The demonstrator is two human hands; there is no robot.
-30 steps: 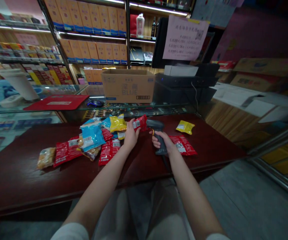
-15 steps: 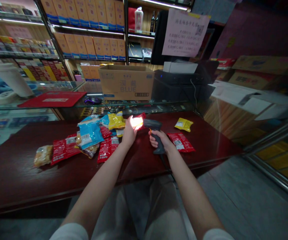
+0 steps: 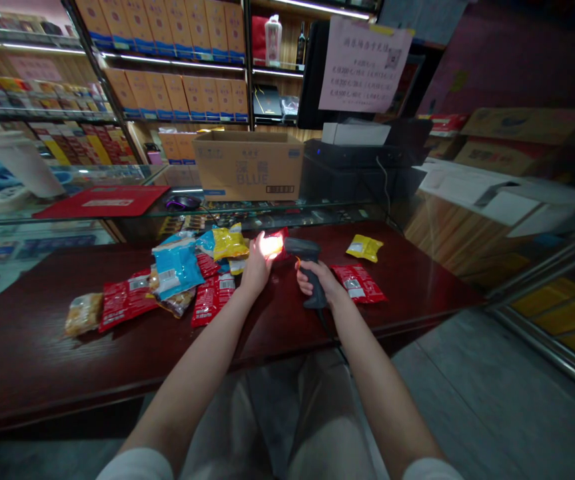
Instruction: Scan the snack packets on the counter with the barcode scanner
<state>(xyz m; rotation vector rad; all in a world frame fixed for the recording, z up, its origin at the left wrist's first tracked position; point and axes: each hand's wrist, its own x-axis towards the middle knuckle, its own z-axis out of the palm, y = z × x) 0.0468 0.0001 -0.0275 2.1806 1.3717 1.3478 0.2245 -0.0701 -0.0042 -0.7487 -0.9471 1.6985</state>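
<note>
My left hand [image 3: 256, 265] is closed on a red snack packet [image 3: 281, 235], whose face glows white in the scanner's light. In my right hand [image 3: 318, 281] is a dark barcode scanner [image 3: 315, 293], its head pointing left at the packet from close by. Left of my left hand lies a loose heap with a blue packet [image 3: 177, 268], a yellow packet [image 3: 230, 242] and a red packet [image 3: 207, 303]. Farther left are another red packet [image 3: 126, 301] and a clear packet [image 3: 84, 313]. Beyond my right hand lie a red packet [image 3: 360, 283] and a small yellow packet [image 3: 365, 247].
A cardboard box [image 3: 248, 167] stands on the glass counter behind the dark red desk [image 3: 132, 357], beside a purple-lit mouse [image 3: 182, 203] and a red mat [image 3: 101, 201]. A monitor with a paper notice [image 3: 364, 67] is at back right. The scanner's cable [image 3: 328, 328] hangs over the front edge.
The view has shifted slightly, so everything sits a little farther left. Both hands keep the same hold, with the packet still lit by the scanner.
</note>
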